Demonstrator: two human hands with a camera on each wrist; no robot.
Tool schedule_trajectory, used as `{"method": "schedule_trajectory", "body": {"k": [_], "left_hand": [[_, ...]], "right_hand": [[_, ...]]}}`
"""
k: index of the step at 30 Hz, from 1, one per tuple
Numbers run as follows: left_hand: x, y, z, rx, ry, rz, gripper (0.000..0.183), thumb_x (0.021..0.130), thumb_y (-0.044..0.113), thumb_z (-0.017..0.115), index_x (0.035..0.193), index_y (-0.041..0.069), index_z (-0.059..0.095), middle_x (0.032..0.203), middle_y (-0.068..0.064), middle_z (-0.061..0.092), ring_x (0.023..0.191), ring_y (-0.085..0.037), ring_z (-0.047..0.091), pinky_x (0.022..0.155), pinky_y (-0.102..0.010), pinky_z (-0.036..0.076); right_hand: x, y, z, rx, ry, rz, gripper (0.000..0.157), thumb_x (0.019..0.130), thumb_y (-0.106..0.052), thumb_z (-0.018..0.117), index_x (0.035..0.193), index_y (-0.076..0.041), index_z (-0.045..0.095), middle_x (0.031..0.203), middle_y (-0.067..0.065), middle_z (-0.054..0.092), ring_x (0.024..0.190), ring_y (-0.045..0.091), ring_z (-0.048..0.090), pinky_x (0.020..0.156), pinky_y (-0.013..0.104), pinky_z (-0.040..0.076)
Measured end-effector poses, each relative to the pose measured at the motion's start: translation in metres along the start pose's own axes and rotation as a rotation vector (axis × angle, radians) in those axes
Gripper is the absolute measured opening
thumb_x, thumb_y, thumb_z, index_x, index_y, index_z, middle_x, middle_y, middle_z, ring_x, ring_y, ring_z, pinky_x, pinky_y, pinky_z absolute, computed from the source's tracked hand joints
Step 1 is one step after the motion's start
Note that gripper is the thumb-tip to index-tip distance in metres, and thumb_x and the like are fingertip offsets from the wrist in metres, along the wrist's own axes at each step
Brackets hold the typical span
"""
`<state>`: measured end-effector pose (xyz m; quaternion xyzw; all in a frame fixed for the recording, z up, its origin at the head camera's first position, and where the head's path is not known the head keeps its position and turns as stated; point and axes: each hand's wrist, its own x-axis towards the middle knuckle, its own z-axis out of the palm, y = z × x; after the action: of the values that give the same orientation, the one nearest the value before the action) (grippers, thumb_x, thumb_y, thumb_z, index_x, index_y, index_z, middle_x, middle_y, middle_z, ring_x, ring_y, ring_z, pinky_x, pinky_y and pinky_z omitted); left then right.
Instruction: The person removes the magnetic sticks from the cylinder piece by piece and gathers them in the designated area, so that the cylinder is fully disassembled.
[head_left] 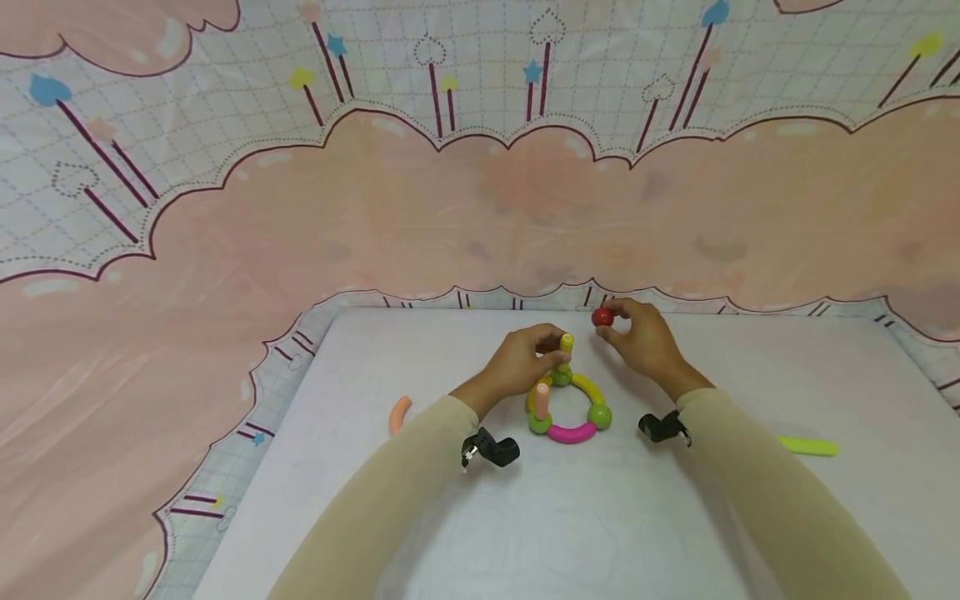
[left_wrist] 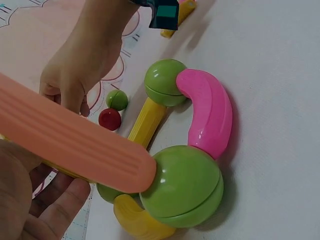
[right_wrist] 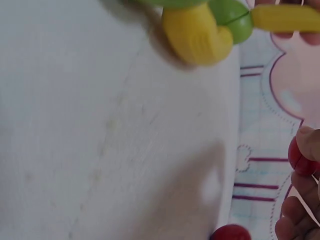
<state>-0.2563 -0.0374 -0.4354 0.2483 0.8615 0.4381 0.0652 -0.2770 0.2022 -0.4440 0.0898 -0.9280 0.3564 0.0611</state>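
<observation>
A ring (head_left: 572,433) of green balls joined by yellow and pink curved sticks lies on the white table. An orange stick (head_left: 542,402) stands up from the near-left green ball (left_wrist: 182,185). My left hand (head_left: 522,360) pinches a yellow stick (head_left: 566,352) that rises from the far green ball (head_left: 561,377). Beyond the ring, toward the table's far edge, my right hand (head_left: 641,335) holds a red ball (head_left: 602,317) between thumb and fingers; this red ball (right_wrist: 299,157) also shows in the right wrist view.
Another red ball (right_wrist: 231,233) is partly visible in the right wrist view. A small green ball (left_wrist: 116,100) lies near the right hand in the left wrist view. A curved orange stick (head_left: 400,414) lies at left, a lime green strip (head_left: 810,447) at right. Patterned cloth (head_left: 480,208) hangs behind.
</observation>
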Motion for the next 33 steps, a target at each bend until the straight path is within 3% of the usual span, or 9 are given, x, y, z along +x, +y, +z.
{"method": "schedule_trajectory", "body": {"k": [11,20,33], "left_hand": [[0.0,0.002,-0.001,0.007,-0.002,-0.008,0.023,0.099,0.022,0.071,0.12,0.013,0.068,0.106,0.006,0.071,0.108,-0.013,0.065,0.091,-0.022,0.052],[0.001,0.002,0.0,0.014,-0.007,-0.011,0.022,0.099,0.02,0.071,0.119,0.012,0.068,0.106,0.003,0.071,0.107,-0.014,0.067,0.088,-0.023,0.053],[0.0,0.003,-0.001,0.007,-0.006,-0.018,0.023,0.099,0.02,0.071,0.12,0.012,0.068,0.106,0.003,0.071,0.107,-0.014,0.066,0.087,-0.022,0.053]], "right_hand": [[0.006,0.019,0.0,-0.049,-0.019,0.07,0.048,0.096,-0.018,0.073,0.139,-0.005,0.057,0.123,0.019,0.061,0.103,0.035,0.054,0.089,0.049,0.052],[0.007,0.028,0.001,-0.067,-0.014,0.118,0.045,0.096,-0.018,0.073,0.136,-0.004,0.059,0.115,0.02,0.061,0.103,0.035,0.054,0.089,0.048,0.05],[0.009,0.038,0.001,-0.103,-0.029,0.118,0.044,0.096,-0.021,0.072,0.134,-0.004,0.06,0.115,0.023,0.061,0.107,0.039,0.052,0.094,0.054,0.047]]}}
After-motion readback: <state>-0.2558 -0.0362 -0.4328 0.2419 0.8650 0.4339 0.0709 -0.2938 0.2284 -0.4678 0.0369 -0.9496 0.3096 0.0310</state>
